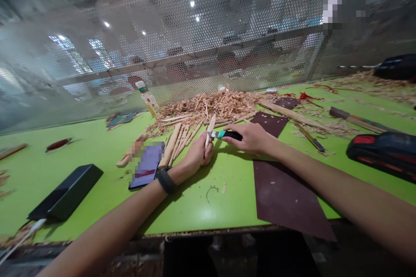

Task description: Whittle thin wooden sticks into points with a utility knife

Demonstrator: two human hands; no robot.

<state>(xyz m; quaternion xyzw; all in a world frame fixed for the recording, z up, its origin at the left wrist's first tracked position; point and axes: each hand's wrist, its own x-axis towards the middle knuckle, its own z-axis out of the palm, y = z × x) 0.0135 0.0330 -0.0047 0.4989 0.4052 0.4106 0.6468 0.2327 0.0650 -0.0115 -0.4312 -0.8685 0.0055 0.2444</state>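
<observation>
In the middle of the head view, my left hand is closed around a pale, narrow wooden stick whose pointed end rises from the fist. My right hand grips a utility knife with a black and teal handle. The knife's blade lies against the stick just above my left fingers. Beside my left hand, several carved wooden sticks lie in a row. A phone with a lit screen rests near my left wrist. My right forearm passes over dark brown sandpaper.
Wood shavings are heaped against the perforated metal screen. A bottle stands left of the heap. A black box-like device with a white cable lies left. On the right are another cutter and a black-and-red power-tool battery.
</observation>
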